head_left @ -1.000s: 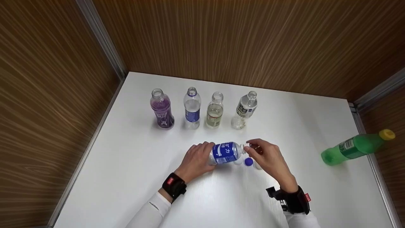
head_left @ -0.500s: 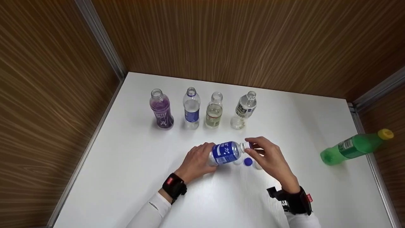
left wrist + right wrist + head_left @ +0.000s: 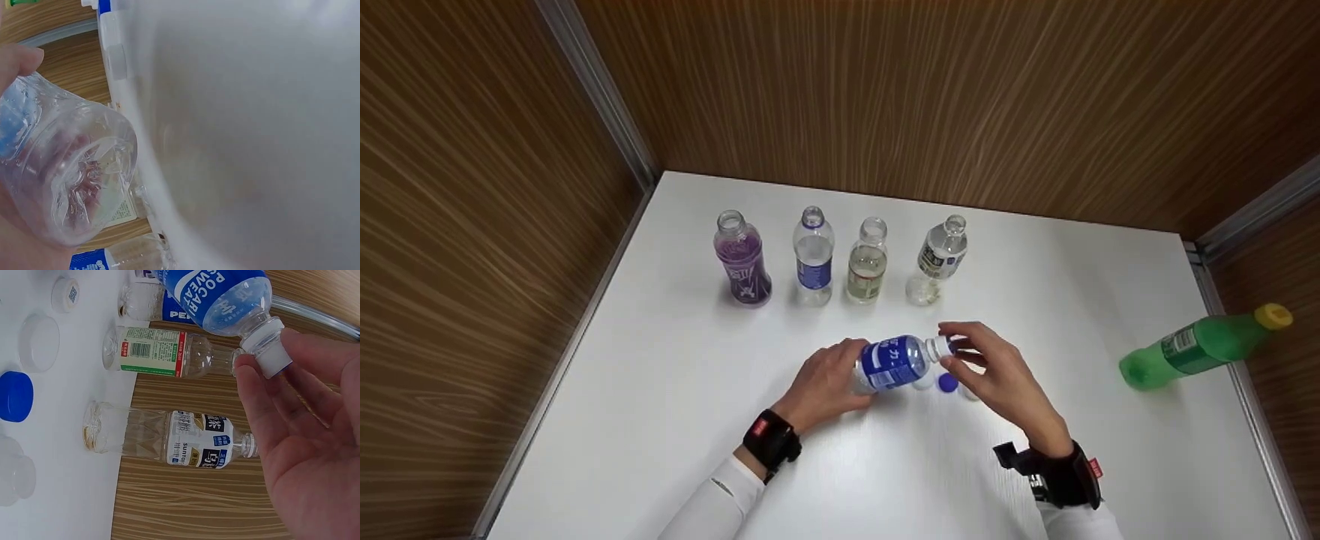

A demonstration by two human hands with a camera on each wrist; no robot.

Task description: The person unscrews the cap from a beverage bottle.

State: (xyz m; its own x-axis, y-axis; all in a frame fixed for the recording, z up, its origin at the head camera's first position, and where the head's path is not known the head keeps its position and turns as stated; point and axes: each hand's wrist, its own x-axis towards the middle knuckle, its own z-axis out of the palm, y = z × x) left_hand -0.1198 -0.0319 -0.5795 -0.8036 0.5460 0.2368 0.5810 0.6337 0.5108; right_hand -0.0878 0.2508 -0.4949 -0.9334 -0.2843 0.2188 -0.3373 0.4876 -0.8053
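Note:
My left hand (image 3: 825, 382) grips the body of a clear Pocari Sweat bottle (image 3: 891, 362) with a blue label, held tilted sideways with its neck to the right. In the left wrist view, the bottle's clear base (image 3: 84, 174) faces the camera. Thumb and fingers of my right hand (image 3: 997, 371) pinch a white cap (image 3: 274, 357) at the bottle's mouth. On the table beneath the neck lie a blue cap (image 3: 948, 382) and whitish caps, one white cap (image 3: 66, 294) bearing a printed code.
Behind the hands stand four-sided rows of none.

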